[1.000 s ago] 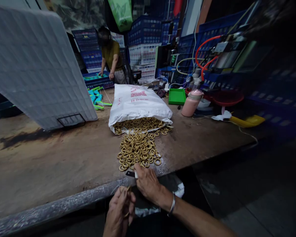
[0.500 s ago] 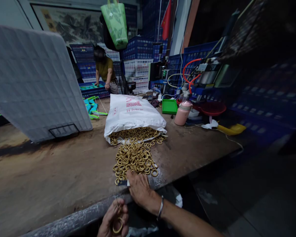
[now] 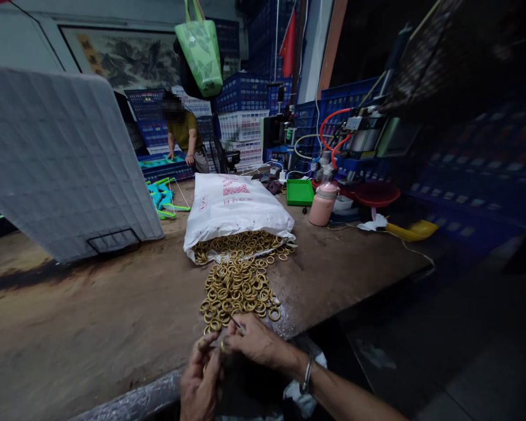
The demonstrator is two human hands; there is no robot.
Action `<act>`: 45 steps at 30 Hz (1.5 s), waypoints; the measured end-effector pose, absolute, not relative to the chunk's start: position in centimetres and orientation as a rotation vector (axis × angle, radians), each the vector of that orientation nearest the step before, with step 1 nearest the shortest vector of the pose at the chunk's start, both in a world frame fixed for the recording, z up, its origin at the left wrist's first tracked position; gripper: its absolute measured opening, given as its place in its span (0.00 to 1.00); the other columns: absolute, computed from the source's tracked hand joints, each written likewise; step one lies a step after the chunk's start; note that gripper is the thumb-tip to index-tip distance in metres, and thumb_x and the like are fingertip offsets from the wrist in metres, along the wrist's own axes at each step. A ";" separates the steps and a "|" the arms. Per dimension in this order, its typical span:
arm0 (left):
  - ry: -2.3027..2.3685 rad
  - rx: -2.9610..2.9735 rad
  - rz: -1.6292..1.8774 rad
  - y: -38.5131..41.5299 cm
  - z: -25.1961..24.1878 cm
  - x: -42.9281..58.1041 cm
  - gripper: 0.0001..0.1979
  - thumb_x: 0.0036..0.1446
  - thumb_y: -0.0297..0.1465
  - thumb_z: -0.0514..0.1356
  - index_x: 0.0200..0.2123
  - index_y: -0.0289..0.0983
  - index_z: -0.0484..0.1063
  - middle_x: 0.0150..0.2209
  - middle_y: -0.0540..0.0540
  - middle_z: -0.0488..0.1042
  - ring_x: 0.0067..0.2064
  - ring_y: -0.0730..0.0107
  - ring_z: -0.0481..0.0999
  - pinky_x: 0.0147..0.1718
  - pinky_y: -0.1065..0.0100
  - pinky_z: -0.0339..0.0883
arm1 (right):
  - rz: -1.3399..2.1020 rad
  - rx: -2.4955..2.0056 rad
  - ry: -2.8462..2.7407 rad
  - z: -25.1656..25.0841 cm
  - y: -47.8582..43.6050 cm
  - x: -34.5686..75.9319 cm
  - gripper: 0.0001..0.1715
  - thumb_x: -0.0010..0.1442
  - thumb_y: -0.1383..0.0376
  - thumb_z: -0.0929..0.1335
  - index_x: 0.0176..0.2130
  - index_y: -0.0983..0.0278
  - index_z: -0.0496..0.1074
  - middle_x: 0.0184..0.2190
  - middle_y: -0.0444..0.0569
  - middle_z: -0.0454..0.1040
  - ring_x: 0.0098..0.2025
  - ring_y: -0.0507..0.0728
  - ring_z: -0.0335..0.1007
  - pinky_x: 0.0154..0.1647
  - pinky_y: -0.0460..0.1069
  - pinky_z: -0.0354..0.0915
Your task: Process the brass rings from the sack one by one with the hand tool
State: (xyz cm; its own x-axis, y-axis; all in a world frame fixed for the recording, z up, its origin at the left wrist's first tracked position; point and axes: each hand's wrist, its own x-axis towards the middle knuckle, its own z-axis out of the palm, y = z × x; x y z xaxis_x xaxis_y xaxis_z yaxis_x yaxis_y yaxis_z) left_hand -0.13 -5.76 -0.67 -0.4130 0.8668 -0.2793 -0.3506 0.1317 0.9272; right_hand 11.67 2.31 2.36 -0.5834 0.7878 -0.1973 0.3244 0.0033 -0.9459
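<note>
A heap of gold-coloured rings [image 3: 236, 286] spreads from the open mouth of a white printed sack [image 3: 241, 204] to the table's near edge. Just in front of the heap, my right hand [image 3: 258, 342] has its fingers pinched together, with a ring [image 3: 223, 345] at the fingertips. A thin dark sliver [image 3: 238, 325], too small to name, sticks up from the same fingers. Close by on the left, my left hand [image 3: 199, 377] is curled with its fingertips beside that ring. A bit of gold shows between its fingers, mostly hidden.
A pale ribbed panel [image 3: 70, 164] stands on the left of the table [image 3: 114, 327]. Beyond the sack are a green tray [image 3: 300, 192], a pink bottle [image 3: 323, 204] and a yellow scoop [image 3: 414, 233]. A person [image 3: 186, 134] works at the back near stacked crates [image 3: 243, 126].
My right hand has drawn back slightly from the heap with a ring at its fingertips. My left hand has risen and turned towards it, bringing both hands close together.
</note>
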 end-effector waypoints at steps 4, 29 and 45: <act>1.417 0.884 1.520 -5.6 -0.6 0.0 0.14 0.39 0.37 0.66 0.33 0.41 0.76 0.36 0.46 0.78 0.42 0.62 0.73 0.45 0.67 0.64 | 1.975 -1.035 -1.628 2.3 1.8 12.5 0.04 0.44 0.68 0.64 0.25 0.65 0.61 0.16 0.34 0.54 0.18 0.44 0.46 0.19 0.41 0.46; 1.601 1.045 1.382 -5.5 0.5 2.1 0.08 0.45 0.36 0.60 0.25 0.37 0.73 0.23 0.50 0.73 0.27 0.69 0.70 0.30 0.71 0.64 | 1.433 -1.114 -1.814 0.7 1.2 13.5 0.11 0.55 0.63 0.60 0.23 0.65 0.59 0.18 0.38 0.59 0.22 0.47 0.55 0.24 0.42 0.52; 1.316 0.577 1.243 -6.0 -0.2 2.0 0.12 0.49 0.40 0.58 0.25 0.36 0.67 0.21 0.54 0.65 0.18 0.81 0.57 0.17 0.78 0.50 | 1.367 -1.124 -1.864 0.6 1.1 13.0 0.09 0.53 0.63 0.61 0.23 0.65 0.61 0.20 0.39 0.59 0.25 0.47 0.55 0.26 0.42 0.52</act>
State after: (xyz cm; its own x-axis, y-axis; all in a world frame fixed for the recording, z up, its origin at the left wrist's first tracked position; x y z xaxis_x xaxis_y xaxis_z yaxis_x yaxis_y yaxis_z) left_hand 1.99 -6.00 -0.22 -0.2015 0.8973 -0.3927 -0.3408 0.3116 0.8870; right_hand 13.01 1.14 0.59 -0.4891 0.8714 -0.0363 0.2968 0.1272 -0.9464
